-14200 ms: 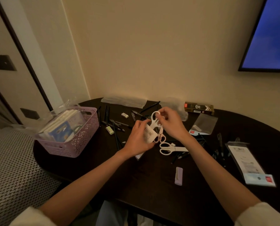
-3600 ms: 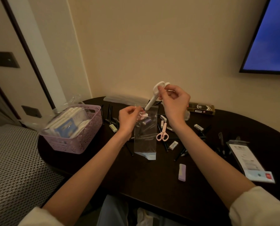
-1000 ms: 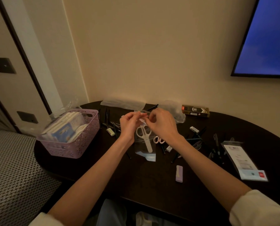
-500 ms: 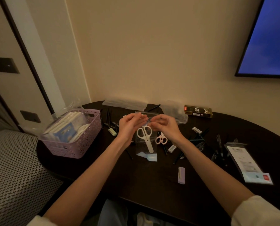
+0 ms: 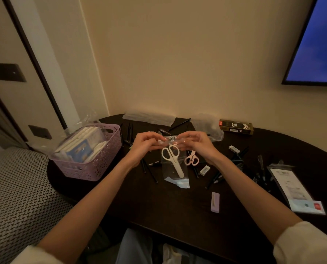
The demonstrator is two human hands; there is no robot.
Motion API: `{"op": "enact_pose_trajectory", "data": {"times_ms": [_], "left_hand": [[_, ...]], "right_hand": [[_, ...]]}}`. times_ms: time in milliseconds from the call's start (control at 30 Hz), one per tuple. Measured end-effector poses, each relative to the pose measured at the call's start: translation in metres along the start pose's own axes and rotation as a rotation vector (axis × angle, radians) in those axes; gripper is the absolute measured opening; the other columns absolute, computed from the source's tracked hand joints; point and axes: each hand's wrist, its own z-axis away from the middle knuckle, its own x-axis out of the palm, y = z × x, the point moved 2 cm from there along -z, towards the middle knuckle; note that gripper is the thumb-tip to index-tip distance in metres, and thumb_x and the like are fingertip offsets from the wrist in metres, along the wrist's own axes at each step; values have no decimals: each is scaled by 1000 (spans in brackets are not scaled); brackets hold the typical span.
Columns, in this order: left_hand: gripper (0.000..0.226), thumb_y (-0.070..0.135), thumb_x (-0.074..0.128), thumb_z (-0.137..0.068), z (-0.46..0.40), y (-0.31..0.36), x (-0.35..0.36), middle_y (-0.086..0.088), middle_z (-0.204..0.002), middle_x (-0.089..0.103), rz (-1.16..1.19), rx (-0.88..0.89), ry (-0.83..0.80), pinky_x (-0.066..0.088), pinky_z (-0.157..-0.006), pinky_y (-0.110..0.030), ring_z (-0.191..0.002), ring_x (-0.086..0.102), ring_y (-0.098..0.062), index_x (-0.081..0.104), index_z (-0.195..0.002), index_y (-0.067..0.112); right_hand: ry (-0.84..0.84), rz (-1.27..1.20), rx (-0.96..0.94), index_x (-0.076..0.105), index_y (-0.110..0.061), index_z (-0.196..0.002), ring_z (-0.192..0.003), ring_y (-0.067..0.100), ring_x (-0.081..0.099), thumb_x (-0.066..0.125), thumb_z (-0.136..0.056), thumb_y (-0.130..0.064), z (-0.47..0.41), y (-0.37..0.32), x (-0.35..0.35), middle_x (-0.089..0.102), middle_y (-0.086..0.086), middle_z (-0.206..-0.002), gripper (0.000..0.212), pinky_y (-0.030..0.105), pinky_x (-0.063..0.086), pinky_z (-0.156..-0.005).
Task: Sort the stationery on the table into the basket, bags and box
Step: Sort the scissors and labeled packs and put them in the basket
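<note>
A dark rounded table (image 5: 177, 212) stands against the wall. On its left end sits a purple perforated basket (image 5: 99, 164). Black pens (image 5: 216, 178) lie scattered across the middle and right, among small white erasers (image 5: 204, 170) and pink scissors (image 5: 191, 159). A lilac eraser (image 5: 215, 202) lies nearer the front edge, a printed packet (image 5: 292, 189) at the right, and a dark box (image 5: 236, 126) at the back beside clear bags (image 5: 149, 119).

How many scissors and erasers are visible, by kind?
White scissors, inside the clear bag held by left hand and right hand: 1
Pink scissors, loose on the table: 1
White erasers: 2
Purple eraser: 1
Total: 5
</note>
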Motion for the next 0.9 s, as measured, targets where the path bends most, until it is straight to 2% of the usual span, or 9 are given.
{"op": "enact_pose_trajectory", "data": {"times_ms": [67,133,200,300,400,533,667,900], "left_hand": [[22,-4,47,-93,1,2,2,-17,-108,68,-32,24,33,57,-85,-32,-100,69,-24,68,-97,-1],[12,4,60,-90,0,0,6,-10,-98,71,-167,74,111,56,-78,-27,-92,70,-16,71,-96,2],[12,13,72,-84,-3,-4,10,-5,-92,73,-286,108,165,57,-79,-30,-87,70,-14,73,-94,7],[12,12,76,-80,-3,-6,16,-5,-90,72,-311,135,199,59,-80,-36,-84,71,-15,73,-90,8],[11,11,76,-79,-1,-2,21,-5,-87,72,-317,165,216,58,-77,-30,-81,71,-14,71,-88,9],[19,7,78,-76,-2,0,23,-9,-86,71,-300,149,218,58,-76,-30,-81,71,-17,60,-80,13],[24,-5,72,-78,-3,4,21,-8,-81,71,-260,123,239,58,-72,-28,-78,72,-16,52,-78,10],[33,-10,73,-75,-4,13,12,-15,-77,71,-256,162,273,59,-73,-37,-77,73,-20,48,-70,11]], "right_hand": [[-20,-3,25,66,-6,-105,-96,21,69,48,-94,3,-1,2,0,70,14,-105,24,28,57,-79],[-18,-2,36,66,-1,-108,-98,23,69,39,-95,4,-2,4,1,70,16,-106,30,31,57,-84],[12,-1,38,65,1,-107,-98,25,69,37,-96,0,-2,5,2,70,18,-104,31,32,57,-85],[64,36,21,67,-1,-103,-89,22,71,55,-94,-12,-2,2,6,72,15,-96,19,29,58,-79],[86,191,-41,70,-7,-97,-82,18,71,69,-85,-13,-4,1,7,73,10,-90,14,25,57,-73],[76,271,-87,70,-3,-95,-79,20,72,70,-83,-7,-6,-1,6,73,12,-87,13,27,59,-72],[76,382,-109,71,-4,-94,-74,16,72,69,-83,-5,-6,-6,2,74,12,-84,11,26,59,-71],[65,482,-145,72,-6,-95,-75,9,71,67,-85,-5,-3,-23,6,74,8,-84,12,20,57,-73]]}}
